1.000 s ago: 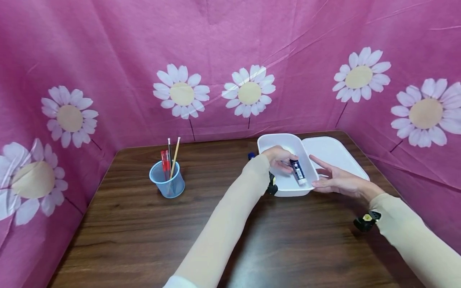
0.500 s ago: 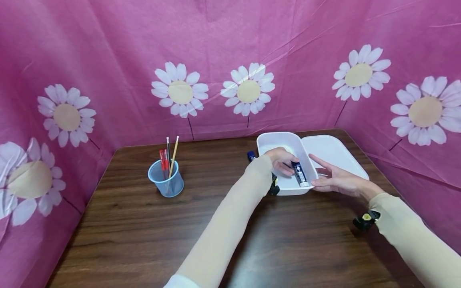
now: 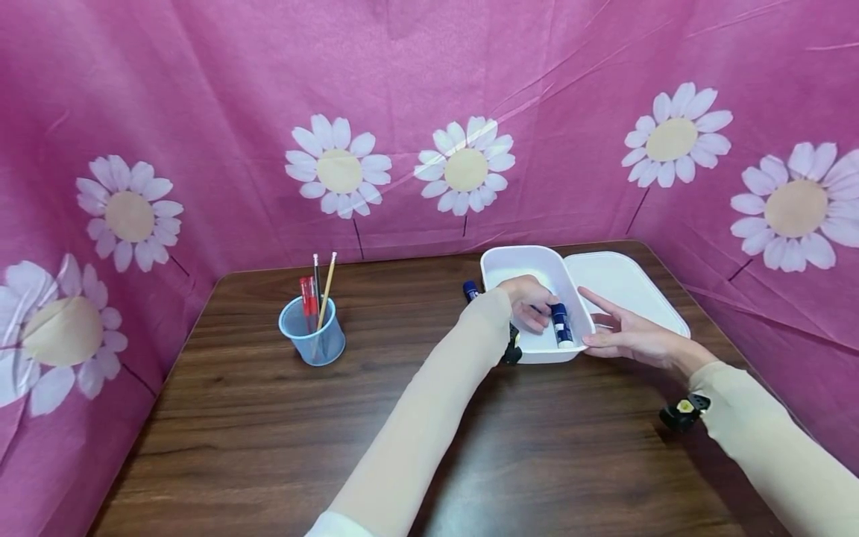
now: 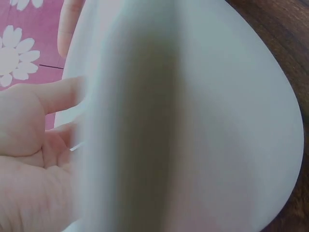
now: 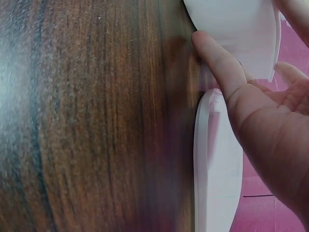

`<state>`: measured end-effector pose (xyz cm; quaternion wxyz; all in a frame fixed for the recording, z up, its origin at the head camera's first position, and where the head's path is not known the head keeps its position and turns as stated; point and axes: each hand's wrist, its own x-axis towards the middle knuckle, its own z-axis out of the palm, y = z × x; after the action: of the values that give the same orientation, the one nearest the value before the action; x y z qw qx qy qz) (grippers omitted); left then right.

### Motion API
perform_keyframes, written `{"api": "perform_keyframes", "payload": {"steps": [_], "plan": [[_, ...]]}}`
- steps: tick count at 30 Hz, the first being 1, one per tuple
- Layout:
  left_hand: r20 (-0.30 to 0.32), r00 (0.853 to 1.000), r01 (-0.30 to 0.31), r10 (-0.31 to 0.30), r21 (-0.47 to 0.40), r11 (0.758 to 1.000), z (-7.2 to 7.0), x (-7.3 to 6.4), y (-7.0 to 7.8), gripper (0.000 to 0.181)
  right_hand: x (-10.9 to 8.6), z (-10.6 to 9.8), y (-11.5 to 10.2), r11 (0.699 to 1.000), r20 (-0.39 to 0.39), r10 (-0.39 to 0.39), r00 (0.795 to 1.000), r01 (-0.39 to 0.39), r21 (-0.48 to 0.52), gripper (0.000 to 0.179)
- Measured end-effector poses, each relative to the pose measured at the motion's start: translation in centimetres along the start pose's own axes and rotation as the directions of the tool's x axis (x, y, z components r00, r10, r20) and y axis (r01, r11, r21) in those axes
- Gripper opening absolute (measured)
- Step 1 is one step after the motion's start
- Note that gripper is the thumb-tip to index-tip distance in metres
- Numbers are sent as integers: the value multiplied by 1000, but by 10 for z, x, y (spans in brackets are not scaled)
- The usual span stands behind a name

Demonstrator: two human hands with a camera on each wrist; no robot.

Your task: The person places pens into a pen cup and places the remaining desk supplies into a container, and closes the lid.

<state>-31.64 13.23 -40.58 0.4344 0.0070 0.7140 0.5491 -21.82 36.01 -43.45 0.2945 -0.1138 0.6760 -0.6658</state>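
Observation:
In the head view my left hand (image 3: 526, 302) reaches into a white plastic box (image 3: 520, 257), its fingertips at the upper end of a dark blue glue stick (image 3: 561, 326). The glue stick leans along the box's right wall, white end toward the front. My right hand (image 3: 631, 338) rests against the box's outer right side, thumb at the front corner and index finger extended. In the right wrist view its thumb touches the box (image 5: 236, 34). The box wall (image 4: 140, 121), blurred, hides the left fingertips in the left wrist view.
A white lid (image 3: 624, 283) lies right of the box. Another blue-capped stick (image 3: 471, 289) lies left of it, partly hidden by the sleeve. A blue mesh cup (image 3: 312, 344) with pencils and red pens stands at left on the wooden table (image 3: 268, 447). Pink flowered cloth surrounds the table.
The glue stick has turned so its label faces away, and it stands more upright along the right wall. My left hand has shifted slightly right; the right hand keeps its place.

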Motion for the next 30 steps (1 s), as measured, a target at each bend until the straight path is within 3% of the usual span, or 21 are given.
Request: {"api": "perform_keyframes", "payload": {"steps": [4, 9, 14, 19, 22, 30], "plan": [[2, 1000, 8, -8, 28, 1000, -10, -10, 6, 23, 3, 1, 0, 1000, -2, -2, 1000, 2, -2, 100], [47, 993, -111, 105, 133, 985, -31, -32, 11, 38, 4, 2, -1, 999, -20, 16, 1000, -16, -28, 100], [68, 964, -264, 256, 157, 952, -58, -56, 6, 40, 1, 3, -2, 1000, -23, 22, 999, -22, -21, 101], [3, 933, -356, 359, 134, 925, -86, -72, -6, 39, -1, 0, -2, 1000, -12, -3, 1000, 2, -16, 101], [-61, 931, -354, 360, 92, 931, -100, -76, -18, 39, 0, -1, 0, 1000, -2, -13, 1000, 13, -26, 100], [-194, 953, -237, 232, -3, 972, -117, -70, -58, 58, 1, 0, 3, 999, -22, 4, 1000, -5, -46, 98]]}}
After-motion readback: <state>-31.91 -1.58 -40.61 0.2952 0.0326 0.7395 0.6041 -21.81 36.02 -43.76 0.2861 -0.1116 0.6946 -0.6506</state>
